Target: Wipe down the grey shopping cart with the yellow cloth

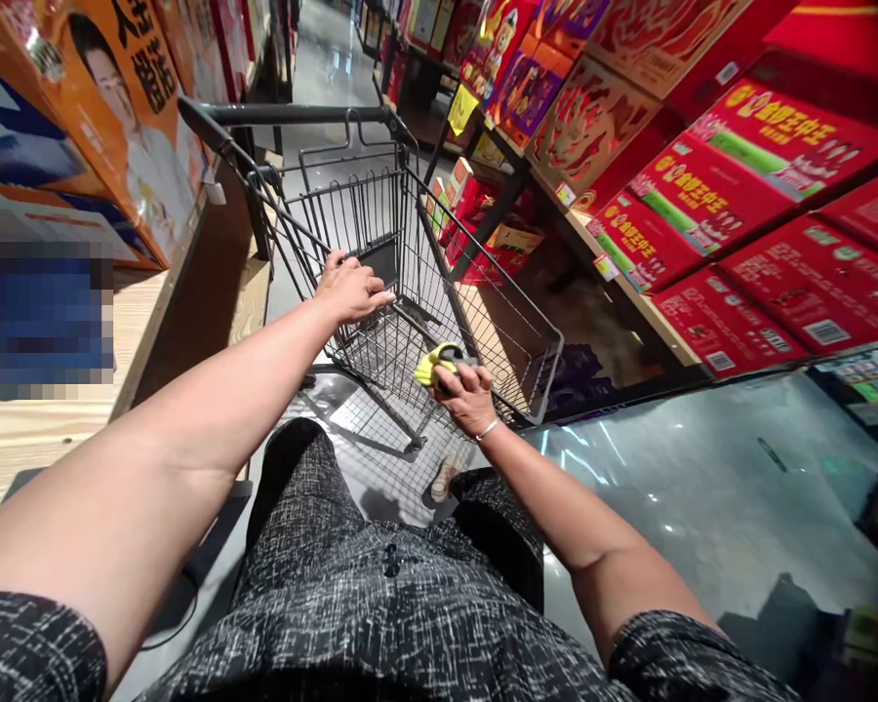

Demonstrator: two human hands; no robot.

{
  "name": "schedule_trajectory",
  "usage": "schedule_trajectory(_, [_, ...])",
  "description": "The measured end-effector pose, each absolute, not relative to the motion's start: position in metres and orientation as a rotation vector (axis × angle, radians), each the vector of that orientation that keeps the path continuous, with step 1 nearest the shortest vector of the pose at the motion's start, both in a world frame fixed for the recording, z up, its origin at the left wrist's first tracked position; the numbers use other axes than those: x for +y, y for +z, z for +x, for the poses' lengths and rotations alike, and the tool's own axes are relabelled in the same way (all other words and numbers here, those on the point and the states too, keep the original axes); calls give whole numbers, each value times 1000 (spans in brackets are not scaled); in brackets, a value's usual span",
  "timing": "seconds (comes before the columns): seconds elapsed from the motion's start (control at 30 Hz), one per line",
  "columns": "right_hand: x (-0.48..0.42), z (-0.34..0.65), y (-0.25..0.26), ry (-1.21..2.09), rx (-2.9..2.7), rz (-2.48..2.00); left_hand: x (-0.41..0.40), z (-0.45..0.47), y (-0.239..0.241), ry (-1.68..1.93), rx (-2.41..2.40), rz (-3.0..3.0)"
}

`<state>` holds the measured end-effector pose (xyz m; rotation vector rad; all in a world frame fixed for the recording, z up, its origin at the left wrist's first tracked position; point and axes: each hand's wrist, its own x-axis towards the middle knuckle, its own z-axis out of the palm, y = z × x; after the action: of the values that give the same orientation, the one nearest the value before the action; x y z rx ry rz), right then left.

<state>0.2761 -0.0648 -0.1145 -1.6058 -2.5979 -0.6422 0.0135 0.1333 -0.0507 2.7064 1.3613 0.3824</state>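
A black wire shopping cart [475, 292] stands in front of me, tilted in view, with its handle bar [293, 114] on the far side. My left hand [352, 289] rests over the cart's near top rim, its fingers bent across the bar. Farther right along this rim is my right hand [468, 392], closed around a bright yellow-green and black bundle [437, 361] that looks like cloth or a glove. Whether those right fingers also grip the rim is hidden. Through the wires the basket shows no goods.
Red boxes [702, 200] are stacked on the right shelf [629, 263], close beside the cart. Large orange cartons [132, 127] line a wooden display [212, 283] at left. A grey, shiny floor [665, 468] runs between them. A shoe [443, 480] shows below the cart.
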Motion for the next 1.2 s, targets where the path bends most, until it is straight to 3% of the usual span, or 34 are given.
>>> schedule_trajectory(0.13, [-99,292,-175,-480,-2781,-1744,133,15,-53,409,1377,2708])
schedule_trajectory(0.27, [-112,291,-199,-423,-2856,-1750,135,19,-56,386,1403,2689])
schedule_trajectory(0.37, [-104,285,-181,-423,-2873,-1685,138,22,-56,374,1426,2667])
schedule_trajectory(0.57, [-75,286,-85,-706,-2464,-1639,140,23,-55,279,1480,2654])
schedule_trajectory(0.67, [-74,296,-70,-749,-2370,-1572,140,22,-55,255,1512,2635])
schedule_trajectory(0.8, [-98,313,-121,-608,-2513,-1484,141,21,-53,209,1527,2620])
schedule_trajectory(1.0, [-136,324,-212,-241,-2618,-1785,137,24,-51,221,1540,2642])
schedule_trajectory(1.1, [-136,318,-210,-202,-2618,-1837,135,31,-51,221,1539,2640])
schedule_trajectory(1.2, [-128,311,-174,-265,-2574,-1801,134,38,-49,225,1533,2631])
